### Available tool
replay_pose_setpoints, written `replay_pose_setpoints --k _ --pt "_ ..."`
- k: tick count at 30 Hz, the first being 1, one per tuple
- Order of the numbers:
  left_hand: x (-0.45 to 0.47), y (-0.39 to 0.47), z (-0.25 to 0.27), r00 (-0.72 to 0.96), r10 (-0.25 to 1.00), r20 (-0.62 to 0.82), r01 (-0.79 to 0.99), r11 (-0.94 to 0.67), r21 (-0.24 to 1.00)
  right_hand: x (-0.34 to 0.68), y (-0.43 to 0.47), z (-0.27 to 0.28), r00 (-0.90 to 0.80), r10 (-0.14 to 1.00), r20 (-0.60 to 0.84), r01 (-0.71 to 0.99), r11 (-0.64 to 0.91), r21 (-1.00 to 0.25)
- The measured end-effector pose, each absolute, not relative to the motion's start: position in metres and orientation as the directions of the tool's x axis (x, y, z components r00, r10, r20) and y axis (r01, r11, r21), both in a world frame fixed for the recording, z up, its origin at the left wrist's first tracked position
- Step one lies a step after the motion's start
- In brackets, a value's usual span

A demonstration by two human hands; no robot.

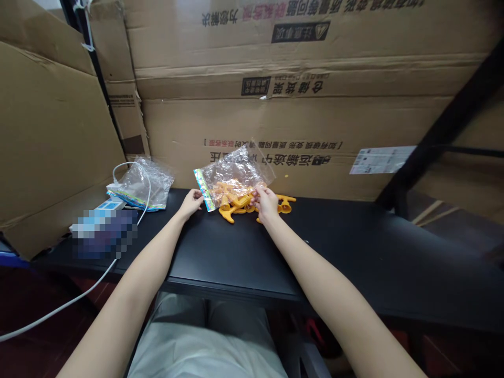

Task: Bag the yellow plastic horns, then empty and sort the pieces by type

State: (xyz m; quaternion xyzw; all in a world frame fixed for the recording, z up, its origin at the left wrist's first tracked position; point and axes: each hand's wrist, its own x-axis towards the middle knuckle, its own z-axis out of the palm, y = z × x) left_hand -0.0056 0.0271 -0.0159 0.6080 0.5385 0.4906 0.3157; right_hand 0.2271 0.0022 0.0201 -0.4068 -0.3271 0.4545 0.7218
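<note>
Head view shows the right hand [265, 203] pinching the near side of a clear bag [232, 170] between thumb and fingers, while the left hand [192, 203] grips its end at the printed strip [205, 190]. The bag slants between them, over a heap of orange pieces [228, 214] on the black table [236, 257]; whether any lie inside I cannot tell. Handling film this thin well calls, I judge, for a light pinch at both edges, taut enough not to crumple or snag. Farther left, other bags [153, 181] lie near a white cable [69, 304]; cardboard [299, 121] stands behind.
</note>
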Motion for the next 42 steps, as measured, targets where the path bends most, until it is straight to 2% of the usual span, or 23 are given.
replay_pose_setpoints --k 2,4,8,13,17,21,25,28,34,38,42 --pt "-0.009 0.029 -0.02 -0.057 0.873 0.485 0.535 -0.384 0.753 0.229 0.003 0.019 0.357 0.929 0.101 -0.414 0.254 -0.874" --pt "-0.01 0.028 -0.022 0.085 0.798 0.596 0.69 -0.479 0.543 0.229 0.004 0.018 0.352 0.932 0.089 -0.435 0.247 -0.866" --pt "-0.002 0.018 -0.02 0.341 0.788 0.513 0.823 -0.514 0.242 0.229 0.005 0.018 0.33 0.942 0.058 -0.499 0.226 -0.837" --pt "0.018 0.003 -0.011 0.535 0.726 0.431 0.804 -0.595 0.004 0.231 0.008 0.018 0.338 0.941 0.021 -0.523 0.207 -0.827" --pt "0.025 -0.002 -0.007 0.607 0.686 0.401 0.76 -0.649 -0.037 0.234 0.01 0.017 0.373 0.927 0.052 -0.493 0.245 -0.835" --pt "0.017 0.006 -0.002 0.515 0.724 0.46 0.818 -0.575 -0.011 0.236 0.011 0.014 0.392 0.916 0.081 -0.436 0.263 -0.861" --pt "-0.01 0.018 0.004 0.348 0.815 0.463 0.919 -0.395 0.006 0.235 0.011 0.012 0.381 0.916 0.124 -0.379 0.276 -0.883" --pt "-0.04 0.023 0.005 0.157 0.889 0.43 0.985 -0.173 -0.002 0.234 0.01 0.013 0.362 0.924 0.125 -0.358 0.262 -0.896" --pt "-0.094 0.026 0.007 -0.133 0.927 0.35 0.982 0.172 -0.082 0.232 0.009 0.013 0.347 0.929 0.131 -0.35 0.258 -0.9" --pt "-0.106 0.031 0.01 -0.209 0.926 0.315 0.949 0.27 -0.161 0.231 0.01 0.012 0.346 0.928 0.141 -0.342 0.265 -0.901" --pt "-0.109 0.038 0.011 -0.259 0.946 0.193 0.94 0.293 -0.176 0.232 0.01 0.011 0.338 0.931 0.135 -0.341 0.255 -0.905"
